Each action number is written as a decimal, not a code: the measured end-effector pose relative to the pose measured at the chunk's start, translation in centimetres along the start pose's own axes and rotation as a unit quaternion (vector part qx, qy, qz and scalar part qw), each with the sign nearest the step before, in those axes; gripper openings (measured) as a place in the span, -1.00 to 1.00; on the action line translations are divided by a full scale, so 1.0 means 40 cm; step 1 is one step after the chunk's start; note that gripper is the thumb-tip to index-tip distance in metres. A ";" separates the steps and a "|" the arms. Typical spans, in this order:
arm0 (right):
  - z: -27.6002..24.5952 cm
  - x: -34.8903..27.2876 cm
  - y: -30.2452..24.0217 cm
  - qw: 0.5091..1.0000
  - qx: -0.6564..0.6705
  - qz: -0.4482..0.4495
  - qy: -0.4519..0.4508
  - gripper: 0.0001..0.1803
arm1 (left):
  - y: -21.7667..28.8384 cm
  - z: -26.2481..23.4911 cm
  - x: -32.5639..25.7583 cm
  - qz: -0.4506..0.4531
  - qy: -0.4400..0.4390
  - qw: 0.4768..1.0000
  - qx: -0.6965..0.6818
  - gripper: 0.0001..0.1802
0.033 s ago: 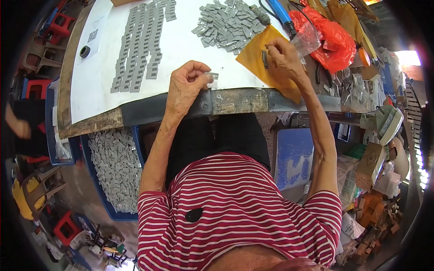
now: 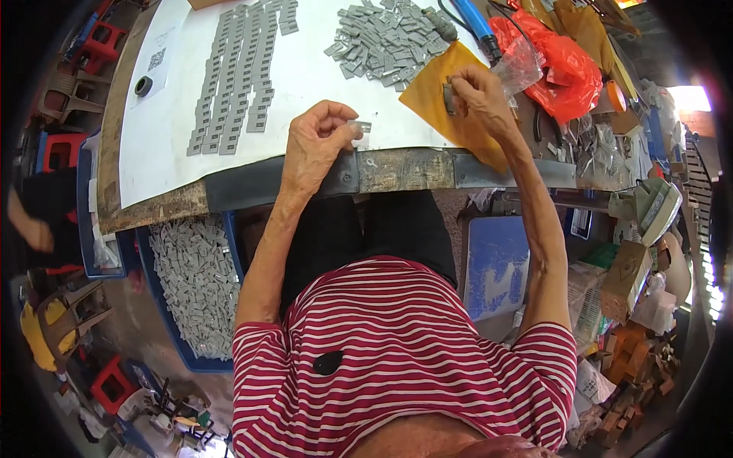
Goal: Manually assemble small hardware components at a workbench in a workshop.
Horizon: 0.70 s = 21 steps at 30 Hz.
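Observation:
My left hand (image 2: pixel 313 141) is near the table's front edge, thumb and fingers pinching a small flat grey piece (image 2: pixel 364 127). Its tip sticks out past the fingertips over the white sheet. To the right, my right hand (image 2: pixel 479 91) is closed above an orange-yellow sheet (image 2: pixel 427 95). A small dark grey strip (image 2: pixel 448 99) with a slight curve shows at its fingertips, partly covered by them. Beyond my hands lies a loose pile of grey pieces (image 2: pixel 389 42). Long overlapping rows of similar grey pieces (image 2: pixel 229 84) are at the left.
At the back right are a blue handheld tool (image 2: pixel 477 29), a red plastic bag (image 2: pixel 565 76) and black-handled pliers (image 2: pixel 546 126). A black ring (image 2: pixel 143 86) sits at the left. Below the table, a blue bin (image 2: pixel 172 336) holds many grey pieces. Another person's arm (image 2: pixel 30 229) shows far left.
The dark strip at my right fingertips looks more curved. The grey piece in my left hand has tilted slightly, and both hands have barely shifted.

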State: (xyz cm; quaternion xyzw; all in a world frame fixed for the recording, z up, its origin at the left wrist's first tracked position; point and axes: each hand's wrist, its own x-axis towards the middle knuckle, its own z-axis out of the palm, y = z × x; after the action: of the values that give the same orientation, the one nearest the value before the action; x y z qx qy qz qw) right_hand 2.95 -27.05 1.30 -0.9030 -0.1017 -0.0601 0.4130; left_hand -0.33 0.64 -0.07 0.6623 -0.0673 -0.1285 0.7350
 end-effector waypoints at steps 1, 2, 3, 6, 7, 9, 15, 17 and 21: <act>0.000 -0.009 -0.025 0.957 0.224 0.167 -0.075 -0.85 | 0.003 0.005 -0.001 -0.002 0.001 1.000 0.000 -0.83; 0.013 -0.018 -0.028 0.941 0.276 0.182 -0.077 -0.86 | 0.005 0.011 -0.001 -0.003 0.004 1.000 -0.016 -0.82; 0.025 -0.028 -0.048 0.940 0.278 0.183 -0.079 -0.86 | 0.008 0.015 0.000 -0.004 0.007 0.999 -0.032 -0.81; 0.060 -0.044 -0.101 0.867 0.436 0.211 -0.113 -0.86 | 0.010 0.022 -0.001 -0.005 0.000 0.998 -0.056 -0.81; 0.069 -0.044 -0.106 0.866 0.438 0.211 -0.116 -0.86 | 0.010 0.024 -0.001 -0.002 -0.004 0.998 -0.070 -0.81; 0.086 -0.048 -0.124 0.823 0.502 0.221 -0.147 -0.85 | 0.010 0.027 -0.002 -0.006 0.001 0.997 -0.074 -0.81; 0.132 -0.052 -0.148 0.825 0.494 0.226 -0.154 -0.85 | -0.007 0.009 -0.004 0.015 -0.024 0.999 -0.035 -0.76; 0.145 -0.051 -0.154 0.827 0.493 0.219 -0.160 -0.85 | -0.007 0.004 -0.004 0.017 -0.021 0.999 -0.036 -0.76; 0.165 -0.050 -0.163 0.852 0.461 0.208 -0.135 -0.87 | -0.010 -0.001 -0.006 0.024 -0.016 0.999 -0.031 -0.76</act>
State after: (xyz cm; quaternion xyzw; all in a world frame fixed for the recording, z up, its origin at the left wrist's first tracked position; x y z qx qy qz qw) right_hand -0.35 -18.14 1.40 -0.6082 0.0172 0.2038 0.7670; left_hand -0.58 0.71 -0.47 0.6351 -0.0912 -0.1236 0.7570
